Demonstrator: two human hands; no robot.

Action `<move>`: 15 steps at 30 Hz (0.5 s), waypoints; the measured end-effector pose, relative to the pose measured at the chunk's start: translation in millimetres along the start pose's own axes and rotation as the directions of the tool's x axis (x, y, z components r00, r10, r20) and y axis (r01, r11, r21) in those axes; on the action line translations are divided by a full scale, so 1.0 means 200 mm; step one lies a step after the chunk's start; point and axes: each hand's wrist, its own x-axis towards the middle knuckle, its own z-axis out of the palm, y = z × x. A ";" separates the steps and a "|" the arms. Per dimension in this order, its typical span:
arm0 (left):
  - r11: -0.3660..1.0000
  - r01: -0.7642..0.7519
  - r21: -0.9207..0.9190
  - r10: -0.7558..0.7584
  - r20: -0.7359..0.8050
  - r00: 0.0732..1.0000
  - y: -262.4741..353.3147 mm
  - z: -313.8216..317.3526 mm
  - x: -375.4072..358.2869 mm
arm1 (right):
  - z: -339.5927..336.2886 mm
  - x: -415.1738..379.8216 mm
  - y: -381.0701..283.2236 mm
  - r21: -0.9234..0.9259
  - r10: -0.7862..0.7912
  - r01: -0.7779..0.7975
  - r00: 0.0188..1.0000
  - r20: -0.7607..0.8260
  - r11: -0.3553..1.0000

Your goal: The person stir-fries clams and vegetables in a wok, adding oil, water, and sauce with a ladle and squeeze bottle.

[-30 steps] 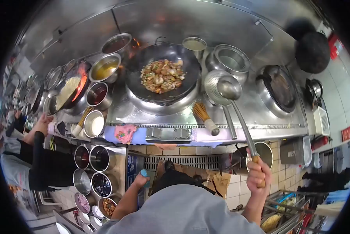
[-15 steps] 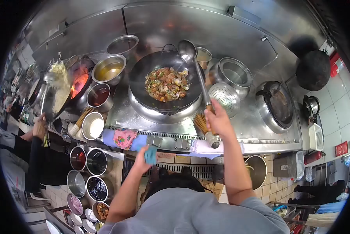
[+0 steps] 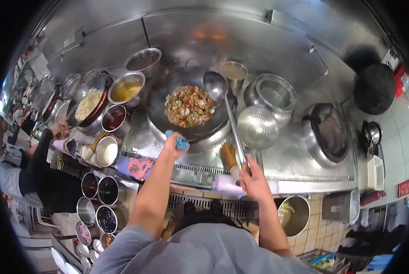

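My right hand (image 3: 255, 179) is wrapped round the wooden-ended handle of a long steel ladle (image 3: 216, 85). The ladle's bowl hangs over the right side of a black wok (image 3: 156, 109). Inside the wok lies a heap of clams (image 3: 190, 107) in brown sauce with green bits. A folded blue cloth (image 3: 182, 143) is gripped in my left hand (image 3: 170, 146), which is right at the wok's near left rim. Close beside the ladle handle are a bamboo wok brush (image 3: 229, 154) and a round perforated skimmer (image 3: 258, 127).
Pots of yellow oil (image 3: 125, 87) and red sauce (image 3: 114, 118) stand left of the wok. A lidded-looking steel pot (image 3: 275, 93) is behind the skimmer. At far left a co-worker's hand (image 3: 58, 129) is by another wok (image 3: 92, 119) with pale food. A pink cloth (image 3: 139, 168) lies on the front ledge.
My left hand has gone up and forward with the cloth to the wok's rim. My right hand and the ladle have come slightly nearer me. The co-worker's tossed food is down in their wok.
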 end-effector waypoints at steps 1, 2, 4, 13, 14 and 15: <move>0.998 -0.057 -0.014 0.057 0.012 0.998 -0.01 0.05 -0.11 | -0.03 -0.03 -0.06 -0.024 0.022 -0.021 1.000 0.010 0.999; 0.995 -0.102 -0.020 0.102 0.015 0.995 -0.04 0.05 -0.17 | -0.05 -0.07 -0.12 -0.042 0.058 -0.057 0.998 0.014 0.998; 0.996 -0.087 -0.008 0.087 -0.033 0.996 -0.02 0.03 -0.14 | -0.12 -0.08 -0.14 -0.025 0.100 -0.100 0.995 0.021 0.995; 1.000 -0.023 0.020 0.021 0.115 0.993 -0.04 -0.01 -0.24 | -0.17 0.32 0.03 0.070 0.019 -0.030 0.986 0.164 0.997; 0.999 0.046 -0.012 -0.041 0.254 0.966 -0.08 -0.08 -0.30 | -0.20 0.43 0.15 -0.307 -0.331 0.347 0.938 0.103 0.886; 0.982 0.146 -0.117 -0.112 0.255 0.960 -0.16 -0.12 -0.39 | -0.24 0.50 0.24 -0.601 -0.645 0.609 0.739 0.193 0.518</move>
